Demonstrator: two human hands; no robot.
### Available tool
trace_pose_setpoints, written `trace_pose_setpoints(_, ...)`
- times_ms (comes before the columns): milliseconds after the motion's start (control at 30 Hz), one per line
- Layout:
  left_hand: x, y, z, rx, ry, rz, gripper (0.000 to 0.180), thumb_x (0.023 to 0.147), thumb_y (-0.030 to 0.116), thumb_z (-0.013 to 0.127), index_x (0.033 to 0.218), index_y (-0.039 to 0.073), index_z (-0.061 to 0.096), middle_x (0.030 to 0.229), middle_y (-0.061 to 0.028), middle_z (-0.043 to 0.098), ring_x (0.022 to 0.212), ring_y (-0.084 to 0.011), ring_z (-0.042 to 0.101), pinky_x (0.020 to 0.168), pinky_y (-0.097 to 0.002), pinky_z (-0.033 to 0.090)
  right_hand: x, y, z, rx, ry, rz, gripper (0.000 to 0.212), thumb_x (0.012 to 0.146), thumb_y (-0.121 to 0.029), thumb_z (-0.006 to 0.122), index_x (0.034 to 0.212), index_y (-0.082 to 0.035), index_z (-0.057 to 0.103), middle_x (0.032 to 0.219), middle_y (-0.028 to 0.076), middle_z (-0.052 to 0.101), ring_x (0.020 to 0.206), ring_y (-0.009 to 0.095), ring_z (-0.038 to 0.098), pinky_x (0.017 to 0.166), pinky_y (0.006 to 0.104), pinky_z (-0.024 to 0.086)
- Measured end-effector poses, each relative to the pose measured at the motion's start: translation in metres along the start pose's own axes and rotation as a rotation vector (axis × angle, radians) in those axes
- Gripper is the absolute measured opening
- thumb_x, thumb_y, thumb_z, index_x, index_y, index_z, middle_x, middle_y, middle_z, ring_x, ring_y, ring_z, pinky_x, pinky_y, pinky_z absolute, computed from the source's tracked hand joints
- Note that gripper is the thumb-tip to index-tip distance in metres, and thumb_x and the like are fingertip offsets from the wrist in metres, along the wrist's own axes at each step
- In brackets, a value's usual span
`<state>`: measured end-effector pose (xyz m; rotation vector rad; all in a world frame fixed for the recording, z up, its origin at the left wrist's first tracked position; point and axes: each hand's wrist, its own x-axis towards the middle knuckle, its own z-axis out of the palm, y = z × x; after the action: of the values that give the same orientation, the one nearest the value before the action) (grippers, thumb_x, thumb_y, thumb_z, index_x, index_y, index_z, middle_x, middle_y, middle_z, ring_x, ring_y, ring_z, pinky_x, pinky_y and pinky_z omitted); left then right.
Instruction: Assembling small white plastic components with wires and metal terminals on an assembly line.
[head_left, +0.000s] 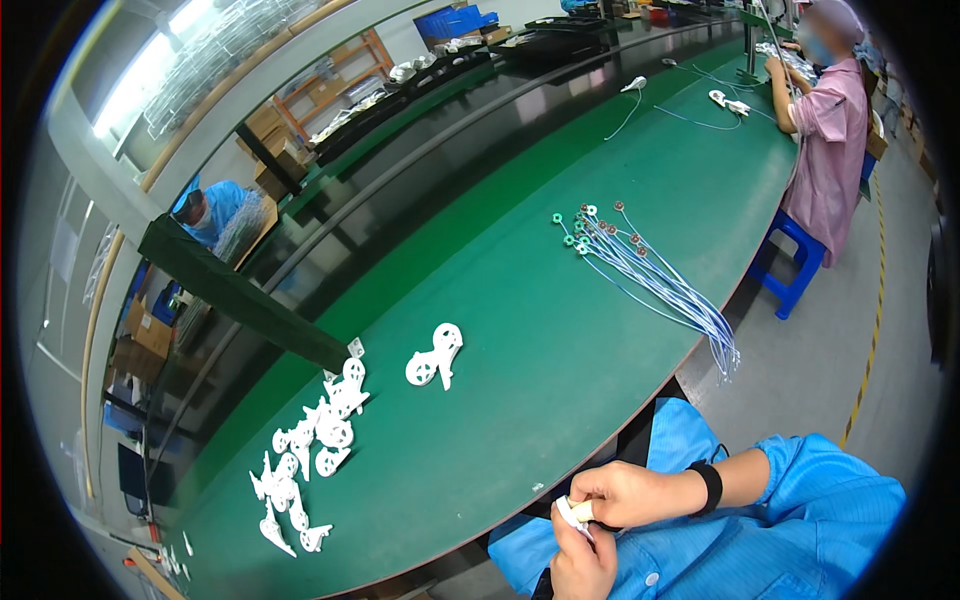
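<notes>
Close to my body, beyond the table's near edge, both my hands are closed around a small white plastic part [568,512]. My left hand [582,568] grips it from below. From the right, my right hand [628,494] pinches at it, and a cream-coloured cover or piece shows at its fingertips; I cannot tell which. My fingers hide much of the part. On the green table [470,450], to the left, lies a loose pile of white plastic parts with round spoked ends [325,430]. One similar white part [437,357] sits apart from the pile.
A bundle of thin blue-white cables [660,275] with small round ends lies toward the right edge. Farther along, a person in pink [835,130] works at the table, with a blue stool [790,262]. A dark green-wrapped post [240,295] slants over the left side.
</notes>
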<state>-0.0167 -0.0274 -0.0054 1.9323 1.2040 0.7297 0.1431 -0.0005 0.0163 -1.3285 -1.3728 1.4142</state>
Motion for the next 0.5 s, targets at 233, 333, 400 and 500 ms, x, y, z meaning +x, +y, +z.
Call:
trace_pose_setpoints(233,-0.002,-0.007,0.005,-0.018,0.006,-0.034,0.051,0.09,0.013,0.052,0.134,-0.007,0.033,0.084,-0.032,0.061,0.074,-0.0471,0.061,0.056,-0.0478,0.049,0.006,-0.006,-0.002,-0.042,-0.056,0.112,0.006,0.086,-0.006,0.058,0.09,-0.003,0.061,0.072,0.012,0.063,0.064,0.019,0.062,0.056,0.0324,0.047)
trace_pose_setpoints(333,-0.001,-0.008,0.005,-0.029,-0.005,-0.026,0.05,0.091,0.014,0.052,0.134,-0.006,0.034,0.085,-0.0314,0.061,0.074,-0.0465,0.062,0.056,-0.0482,0.049,0.006,0.01,0.0,-0.119,-0.053,-0.048,0.006,0.085,-0.005,0.058,0.09,-0.003,0.06,0.072,0.014,0.063,0.066,0.028,0.064,0.057,0.0356,0.049)
trace_pose_setpoints(400,0.002,-0.013,0.01,-0.139,0.059,0.057,0.047,0.094,0.011,0.048,0.135,-0.004,0.031,0.081,-0.0233,0.064,0.064,-0.0389,0.063,0.053,-0.0425,0.049,0.002,0.014,0.007,-0.124,0.009,-0.118,0.009,0.085,-0.006,0.058,0.093,-0.001,0.059,0.075,0.016,0.062,0.068,0.031,0.064,0.059,0.0372,0.049)
trace_pose_setpoints(500,0.01,-0.009,0.017,-0.684,0.065,-0.198,0.042,0.096,0.005,0.042,0.135,-0.002,0.029,0.073,-0.0106,0.061,0.052,-0.0216,0.057,0.045,-0.03,0.045,0.0,0.013,0.007,-0.191,0.067,-0.258,0.015,0.085,-0.006,0.058,0.099,0.001,0.057,0.082,0.018,0.062,0.073,0.035,0.063,0.062,0.0397,0.051)
